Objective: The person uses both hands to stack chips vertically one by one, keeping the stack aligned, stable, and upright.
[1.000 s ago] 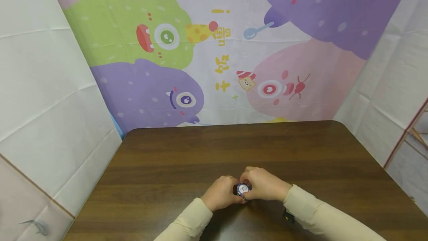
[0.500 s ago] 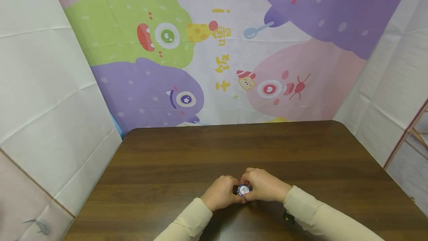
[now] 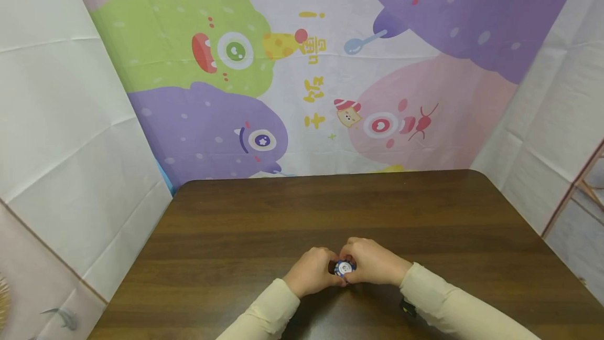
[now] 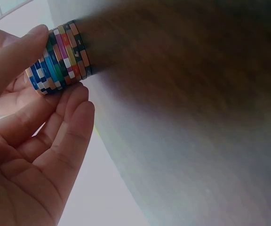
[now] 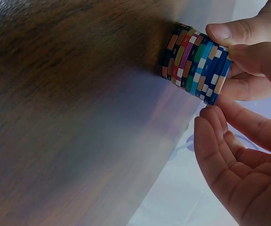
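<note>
A stack of several poker chips stands on the brown table near its front, with blue, green, red, purple and black edges. The top chip is blue with a white centre. My left hand grips the stack from the left, thumb on the near side and fingers beyond. From the right, my right hand pinches the upper chips between thumb and fingertips. In the right wrist view the right hand touches the top end of the stack, and the left thumb lies along its side.
The dark wooden table has rounded far corners. Behind it hangs a cloth printed with cartoon monsters. White cloth panels flank both sides.
Both hands stay around the stack almost without moving. The right hand and top chip sit very slightly lower in the head view than before.
</note>
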A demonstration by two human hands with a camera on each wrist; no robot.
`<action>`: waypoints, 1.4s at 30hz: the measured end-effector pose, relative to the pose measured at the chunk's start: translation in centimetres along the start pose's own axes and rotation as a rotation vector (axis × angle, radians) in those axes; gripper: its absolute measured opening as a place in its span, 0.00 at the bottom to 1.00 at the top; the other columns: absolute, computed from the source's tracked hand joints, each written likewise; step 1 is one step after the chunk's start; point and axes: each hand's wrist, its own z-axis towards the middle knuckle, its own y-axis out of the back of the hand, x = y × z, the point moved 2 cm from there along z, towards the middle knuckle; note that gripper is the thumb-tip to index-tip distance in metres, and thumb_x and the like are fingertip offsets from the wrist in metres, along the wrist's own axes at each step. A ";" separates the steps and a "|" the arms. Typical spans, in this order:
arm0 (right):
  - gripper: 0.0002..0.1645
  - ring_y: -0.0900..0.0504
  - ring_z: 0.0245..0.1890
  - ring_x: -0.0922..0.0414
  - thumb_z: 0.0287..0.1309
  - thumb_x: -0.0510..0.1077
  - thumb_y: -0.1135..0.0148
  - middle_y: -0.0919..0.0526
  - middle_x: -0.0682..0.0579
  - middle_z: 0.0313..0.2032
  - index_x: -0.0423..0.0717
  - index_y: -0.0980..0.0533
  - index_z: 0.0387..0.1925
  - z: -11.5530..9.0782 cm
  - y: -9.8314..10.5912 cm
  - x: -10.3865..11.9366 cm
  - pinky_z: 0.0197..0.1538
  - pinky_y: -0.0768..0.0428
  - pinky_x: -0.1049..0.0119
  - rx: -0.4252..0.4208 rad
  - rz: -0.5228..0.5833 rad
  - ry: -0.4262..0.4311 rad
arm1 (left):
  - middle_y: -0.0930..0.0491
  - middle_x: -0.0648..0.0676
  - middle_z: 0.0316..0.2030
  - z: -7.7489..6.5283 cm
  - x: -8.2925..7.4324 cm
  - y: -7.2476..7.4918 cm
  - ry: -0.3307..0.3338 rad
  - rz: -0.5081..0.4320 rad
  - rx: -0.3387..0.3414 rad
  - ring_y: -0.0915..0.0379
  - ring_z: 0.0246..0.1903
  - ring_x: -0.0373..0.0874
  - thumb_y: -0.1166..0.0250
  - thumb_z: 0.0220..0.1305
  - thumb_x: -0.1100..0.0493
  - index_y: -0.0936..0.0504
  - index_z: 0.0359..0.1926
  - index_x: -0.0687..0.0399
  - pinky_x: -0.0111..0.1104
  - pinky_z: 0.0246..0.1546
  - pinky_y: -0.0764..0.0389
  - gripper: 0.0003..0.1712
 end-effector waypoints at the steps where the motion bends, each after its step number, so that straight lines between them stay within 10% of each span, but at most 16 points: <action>1: 0.18 0.28 0.28 0.64 0.39 0.45 0.31 0.25 0.56 0.31 0.44 0.21 0.37 0.0 0.0 0.0 0.31 0.28 0.75 -0.001 -0.002 0.000 | 0.23 0.40 0.24 0.0 0.0 0.0 0.000 0.002 -0.001 0.34 0.24 0.29 0.25 0.38 0.48 0.17 0.30 0.50 0.23 0.27 0.31 0.18; 42: 0.17 0.26 0.32 0.63 0.46 0.51 0.33 0.24 0.59 0.34 0.48 0.22 0.38 -0.2 -0.3 -0.7 0.34 0.26 0.73 -0.041 0.048 -0.027 | 0.22 0.42 0.26 -0.4 0.4 -0.2 -0.008 -0.052 -0.008 0.30 0.27 0.31 0.26 0.41 0.47 0.18 0.33 0.50 0.24 0.28 0.30 0.19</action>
